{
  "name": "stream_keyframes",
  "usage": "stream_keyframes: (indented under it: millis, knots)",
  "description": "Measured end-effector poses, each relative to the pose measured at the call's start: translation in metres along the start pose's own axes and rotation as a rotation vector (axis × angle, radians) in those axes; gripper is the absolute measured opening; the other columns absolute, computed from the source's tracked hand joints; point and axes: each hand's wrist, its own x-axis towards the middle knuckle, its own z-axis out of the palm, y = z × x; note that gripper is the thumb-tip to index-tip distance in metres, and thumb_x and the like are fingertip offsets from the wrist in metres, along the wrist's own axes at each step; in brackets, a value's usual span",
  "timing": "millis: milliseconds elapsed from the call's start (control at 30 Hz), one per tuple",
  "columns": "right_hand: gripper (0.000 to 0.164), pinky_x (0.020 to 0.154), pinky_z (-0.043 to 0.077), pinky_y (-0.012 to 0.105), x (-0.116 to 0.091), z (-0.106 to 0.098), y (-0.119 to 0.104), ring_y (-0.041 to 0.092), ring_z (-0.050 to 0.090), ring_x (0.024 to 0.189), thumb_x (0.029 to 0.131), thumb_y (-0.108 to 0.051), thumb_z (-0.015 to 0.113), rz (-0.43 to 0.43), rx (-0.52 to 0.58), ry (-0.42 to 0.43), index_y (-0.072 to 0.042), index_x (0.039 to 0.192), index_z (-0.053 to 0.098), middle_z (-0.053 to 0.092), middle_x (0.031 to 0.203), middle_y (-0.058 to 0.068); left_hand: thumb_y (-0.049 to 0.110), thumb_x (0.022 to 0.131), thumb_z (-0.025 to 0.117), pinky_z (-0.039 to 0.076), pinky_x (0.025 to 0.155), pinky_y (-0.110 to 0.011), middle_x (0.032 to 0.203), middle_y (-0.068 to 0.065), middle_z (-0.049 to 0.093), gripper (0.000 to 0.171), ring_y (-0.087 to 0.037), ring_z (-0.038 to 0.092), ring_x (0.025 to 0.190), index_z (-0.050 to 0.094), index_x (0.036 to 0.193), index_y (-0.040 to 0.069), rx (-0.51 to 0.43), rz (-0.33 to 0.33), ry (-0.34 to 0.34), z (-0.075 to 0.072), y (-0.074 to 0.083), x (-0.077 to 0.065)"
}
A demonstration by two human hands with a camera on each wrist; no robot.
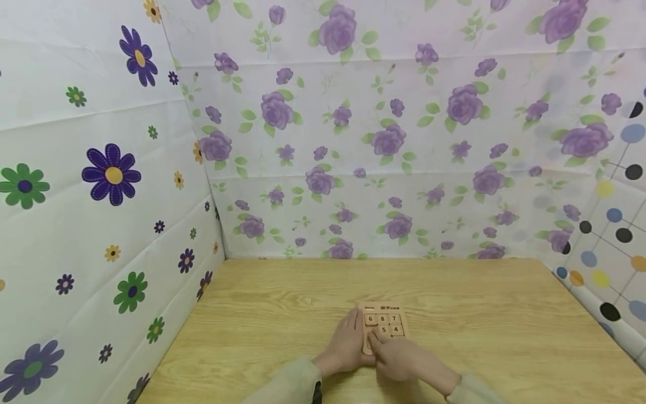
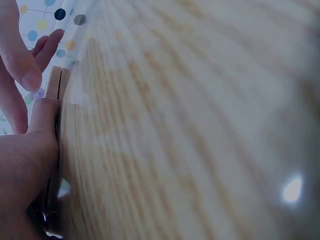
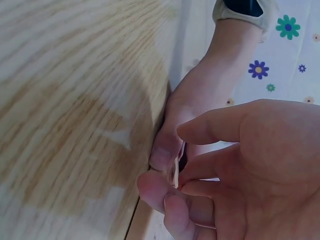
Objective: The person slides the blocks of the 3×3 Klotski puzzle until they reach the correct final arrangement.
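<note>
A wooden number sliding puzzle [image 1: 401, 317] lies flat on the table, with square tiles reading 6, 8, 7 in its far row and 5, 4 below. Along its left side my left hand [image 1: 345, 343] holds the board, fingers at the left edge and thumb across the near edge. My right hand [image 1: 401, 359] reaches over the near part of the board, a fingertip touching the left column under the 6. The near tiles are mostly hidden by this hand. In the left wrist view, the board's side [image 2: 53, 82] shows beside the left thumb [image 2: 44, 114].
The wood-grain table [image 1: 282, 297] extends around the board. Behind it hangs a cloth with purple roses [image 1: 318, 182], on the left one with daisies [image 1: 112, 175], and on the right a dotted cloth [image 1: 605, 247]. A dark band [image 1: 317, 391] circles the left wrist.
</note>
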Motion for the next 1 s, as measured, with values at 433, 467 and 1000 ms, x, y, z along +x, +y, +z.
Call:
stream_keyframes:
  millis: [433,467,1000]
  knots:
    - [0.055,0.079,0.057,0.037,0.009,-0.006,0.0,0.022,0.065,0.083,0.098,-0.023,0.05,0.071,0.018,-0.006,0.003,0.145,0.039,0.039,0.15,0.022,0.069,0.076,0.064,0.029,0.12,-0.043,0.157,-0.025,0.022,0.117,-0.033,0.025,0.147,0.018,0.15,-0.008,0.022,0.013,0.008,0.0,0.0,0.0]
    - [0.054,0.081,0.056,0.039,0.01,-0.006,0.0,0.023,0.066,0.088,0.098,-0.023,0.049,0.082,0.016,-0.005,0.002,0.145,0.039,0.039,0.151,0.022,0.068,0.076,0.065,0.029,0.12,-0.043,0.157,-0.025,0.022,0.116,-0.033,0.025,0.147,0.018,0.15,-0.008,0.022,0.015,0.009,0.0,0.0,0.0]
    - [0.054,0.102,0.048,0.048,0.021,-0.007,0.002,0.03,0.058,0.12,0.096,-0.02,0.049,0.133,0.016,0.007,0.002,0.144,0.041,0.039,0.152,0.019,0.067,0.076,0.067,0.03,0.119,-0.042,0.158,-0.022,0.022,0.116,-0.031,0.025,0.147,0.018,0.151,-0.007,0.033,0.005,-0.011,-0.001,0.0,0.0]
